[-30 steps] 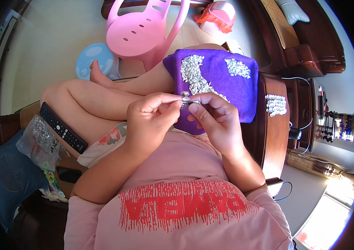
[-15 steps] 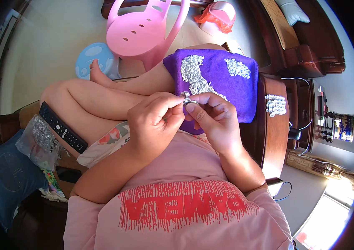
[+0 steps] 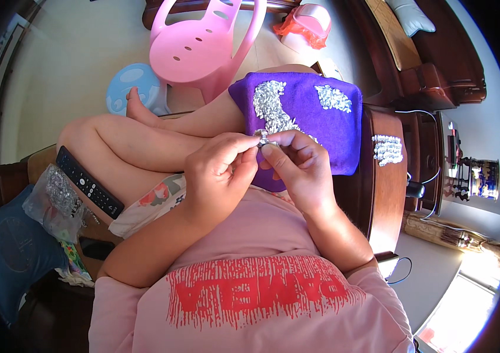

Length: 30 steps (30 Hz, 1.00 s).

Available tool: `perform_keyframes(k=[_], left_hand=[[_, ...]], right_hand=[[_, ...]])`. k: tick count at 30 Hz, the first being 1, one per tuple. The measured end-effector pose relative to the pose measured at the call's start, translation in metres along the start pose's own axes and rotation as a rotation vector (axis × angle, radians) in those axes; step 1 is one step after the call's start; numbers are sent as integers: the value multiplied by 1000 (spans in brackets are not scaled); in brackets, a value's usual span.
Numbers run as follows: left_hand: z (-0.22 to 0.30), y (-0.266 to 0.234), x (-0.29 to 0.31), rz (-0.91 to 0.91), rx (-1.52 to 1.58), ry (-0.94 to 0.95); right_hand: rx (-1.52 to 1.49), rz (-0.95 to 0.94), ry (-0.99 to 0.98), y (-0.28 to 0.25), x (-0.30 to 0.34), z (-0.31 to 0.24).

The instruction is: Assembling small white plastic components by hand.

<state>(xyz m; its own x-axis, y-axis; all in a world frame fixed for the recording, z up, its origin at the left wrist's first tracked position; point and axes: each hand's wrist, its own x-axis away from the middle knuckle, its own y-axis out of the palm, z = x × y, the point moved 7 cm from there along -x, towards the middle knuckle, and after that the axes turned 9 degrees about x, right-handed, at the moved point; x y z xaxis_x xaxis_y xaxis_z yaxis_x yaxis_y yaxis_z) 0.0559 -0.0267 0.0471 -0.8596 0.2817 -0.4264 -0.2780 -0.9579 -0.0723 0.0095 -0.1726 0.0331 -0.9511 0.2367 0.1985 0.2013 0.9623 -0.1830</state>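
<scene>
Between my fingertips is a small silvery metal piece (image 3: 264, 139), too small to name more closely. My left hand (image 3: 217, 167) pinches it from the left, thumb and forefinger pressed together. From the other side my right hand (image 3: 298, 165) grips it between thumb and forefinger, its other fingers curled. Just beyond my hands a purple cloth (image 3: 326, 138) is spread over a flat-topped support. On it lie a long curved heap of small silvery pieces (image 3: 270, 100) and a smaller heap of the same pieces (image 3: 333, 98) farther right.
Several silvery strands (image 3: 387, 150) lie on the wooden armrest (image 3: 382, 200) to the right. At my left are a black remote control (image 3: 90, 182), a clear plastic bag (image 3: 55, 200) of silvery pieces and a blue cushion (image 3: 14, 253). A pink chair (image 3: 197, 53) and blue stool (image 3: 134, 88) stand ahead.
Both hands stay together at the small metal piece, with only a slight shift of the fingers. The whole view has moved very slightly.
</scene>
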Motion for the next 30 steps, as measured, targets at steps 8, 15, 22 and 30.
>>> perform_keyframes(k=[8, 15, 22, 30], left_hand=[[-31, 8, 8, 5, 507, -587], [-37, 6, 9, 23, 482, -509], [-41, 7, 14, -2, 470, -419], [-35, 7, 12, -18, 443, -399]], right_hand=[[-40, -50, 57, -5, -3, 7], [112, 62, -78, -11, 0, 2], [338, 106, -376, -10, 3, -25], [424, 112, -569, -10, 6, -37]])
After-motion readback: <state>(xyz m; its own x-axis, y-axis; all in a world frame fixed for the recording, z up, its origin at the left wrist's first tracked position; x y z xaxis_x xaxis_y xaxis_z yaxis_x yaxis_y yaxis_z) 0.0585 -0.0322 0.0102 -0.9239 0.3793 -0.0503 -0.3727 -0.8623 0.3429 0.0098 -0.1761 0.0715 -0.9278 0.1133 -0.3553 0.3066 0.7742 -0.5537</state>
